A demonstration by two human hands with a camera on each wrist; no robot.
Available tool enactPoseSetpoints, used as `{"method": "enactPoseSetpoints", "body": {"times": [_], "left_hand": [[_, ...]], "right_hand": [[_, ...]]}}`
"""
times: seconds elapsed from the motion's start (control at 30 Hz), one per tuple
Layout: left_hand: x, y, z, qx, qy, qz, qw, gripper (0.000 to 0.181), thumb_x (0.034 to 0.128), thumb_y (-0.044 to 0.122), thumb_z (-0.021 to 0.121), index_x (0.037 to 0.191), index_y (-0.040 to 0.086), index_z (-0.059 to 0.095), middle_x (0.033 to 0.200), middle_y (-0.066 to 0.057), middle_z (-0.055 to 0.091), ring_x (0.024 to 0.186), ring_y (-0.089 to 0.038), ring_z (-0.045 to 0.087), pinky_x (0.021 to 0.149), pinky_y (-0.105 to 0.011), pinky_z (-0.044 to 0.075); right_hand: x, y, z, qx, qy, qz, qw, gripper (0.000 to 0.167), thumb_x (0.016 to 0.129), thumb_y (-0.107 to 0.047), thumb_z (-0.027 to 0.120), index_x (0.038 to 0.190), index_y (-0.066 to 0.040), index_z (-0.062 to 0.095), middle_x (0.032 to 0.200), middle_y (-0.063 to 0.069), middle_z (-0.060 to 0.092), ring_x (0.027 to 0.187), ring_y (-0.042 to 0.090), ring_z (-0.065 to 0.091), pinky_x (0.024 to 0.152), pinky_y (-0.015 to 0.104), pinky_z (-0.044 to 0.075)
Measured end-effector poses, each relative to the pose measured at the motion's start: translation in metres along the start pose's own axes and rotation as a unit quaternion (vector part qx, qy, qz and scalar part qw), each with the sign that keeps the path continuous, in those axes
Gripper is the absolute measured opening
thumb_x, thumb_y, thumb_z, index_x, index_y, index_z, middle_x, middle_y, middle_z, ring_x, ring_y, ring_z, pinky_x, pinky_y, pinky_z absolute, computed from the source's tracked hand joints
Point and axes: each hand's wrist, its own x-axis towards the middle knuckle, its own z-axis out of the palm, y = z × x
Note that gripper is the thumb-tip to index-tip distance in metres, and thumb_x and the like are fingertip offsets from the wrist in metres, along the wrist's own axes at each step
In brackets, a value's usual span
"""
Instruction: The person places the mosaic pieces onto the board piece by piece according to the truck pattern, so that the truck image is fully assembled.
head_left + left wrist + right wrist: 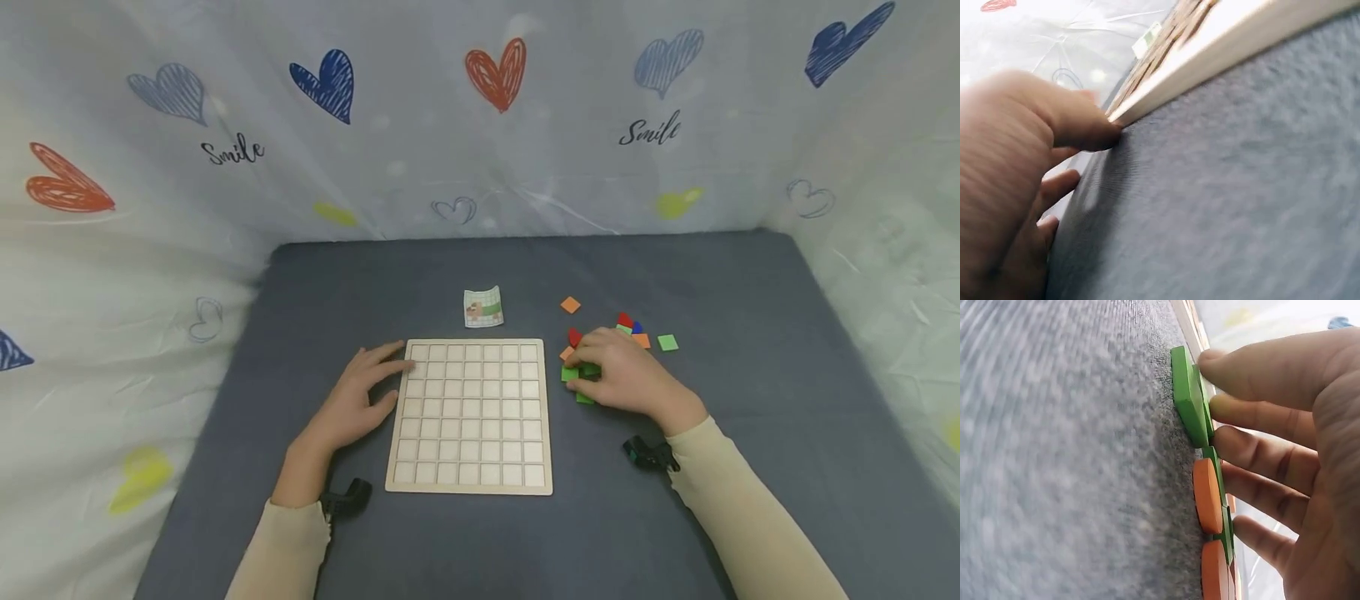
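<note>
A square wooden grid board (470, 415) lies flat in the middle of the table. My left hand (358, 400) rests at the board's upper left edge, fingers extended and the thumb touching its side; the left wrist view shows this thumb (1088, 122) against the wooden rim. To the right of the board, my right hand (626, 371) reaches over a loose cluster of small flat tiles, fingertips on or just above the green tiles (570, 374). Seen from the right wrist, its fingers are spread beside a green tile (1188, 394) and an orange tile (1207, 495), without gripping any.
Beyond the board lies a small printed picture card (483, 307). An orange tile (571, 305) sits apart at the back, and a light green tile (667, 342) lies to the right. Red tiles (625, 319) and a blue tile (637, 327) lie behind my right hand.
</note>
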Motion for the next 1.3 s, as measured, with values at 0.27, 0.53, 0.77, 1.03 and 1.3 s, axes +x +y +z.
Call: {"method": "enactPoseSetpoints", "body": {"times": [0.27, 0.53, 0.77, 1.03, 1.3], "left_hand": [[-0.009, -0.003, -0.018, -0.086, -0.106, -0.023, 0.9903, 0.067, 0.0973, 0.024, 0.086, 0.158, 0.015, 0.06, 0.178, -0.01, 0.032, 0.167, -0.041, 0.014, 0.136, -0.062, -0.006], [-0.006, -0.004, -0.023, -0.112, -0.134, -0.024, 0.9843, 0.08, 0.0921, 0.032, 0.092, 0.162, 0.016, 0.056, 0.18, -0.008, 0.028, 0.168, -0.039, 0.005, 0.135, -0.063, -0.011], [-0.005, -0.006, -0.019, -0.096, -0.105, -0.023, 0.9895, 0.082, 0.0878, 0.032, 0.095, 0.16, 0.018, 0.059, 0.177, -0.006, 0.035, 0.168, -0.039, 0.014, 0.137, -0.06, -0.005], [0.0, -0.003, -0.008, -0.057, -0.059, -0.014, 0.9965, 0.068, 0.092, 0.034, 0.092, 0.152, 0.015, 0.066, 0.174, -0.01, 0.04, 0.165, -0.038, 0.024, 0.138, -0.058, 0.0], [0.004, -0.001, -0.004, -0.064, -0.04, 0.026, 0.9969, 0.054, 0.0919, 0.03, 0.092, 0.141, 0.018, 0.074, 0.167, -0.009, 0.051, 0.161, -0.04, 0.034, 0.136, -0.064, 0.002]], "right_hand": [[0.0, 0.0, 0.006, -0.001, 0.004, 0.0, 1.0, 0.02, 0.089, -0.02, 0.092, 0.107, -0.017, 0.085, 0.104, -0.008, 0.074, 0.096, 0.017, 0.06, 0.088, 0.042, 0.055], [-0.003, 0.01, 0.008, 0.041, 0.01, 0.021, 0.9989, 0.027, 0.088, -0.022, 0.093, 0.113, -0.017, 0.085, 0.109, -0.009, 0.075, 0.107, 0.018, 0.06, 0.095, 0.044, 0.053], [-0.001, 0.01, 0.007, 0.05, 0.005, 0.018, 0.9986, 0.028, 0.089, -0.018, 0.091, 0.116, -0.014, 0.085, 0.11, -0.007, 0.075, 0.108, 0.02, 0.059, 0.094, 0.045, 0.054], [-0.002, 0.009, 0.008, 0.028, 0.019, 0.007, 0.9994, 0.024, 0.089, -0.014, 0.088, 0.112, -0.013, 0.086, 0.108, -0.005, 0.076, 0.106, 0.021, 0.059, 0.093, 0.045, 0.053], [-0.002, 0.011, 0.011, 0.004, 0.03, -0.009, 0.9995, 0.023, 0.088, -0.016, 0.084, 0.11, -0.013, 0.086, 0.106, -0.005, 0.074, 0.104, 0.019, 0.058, 0.092, 0.042, 0.051]]}}
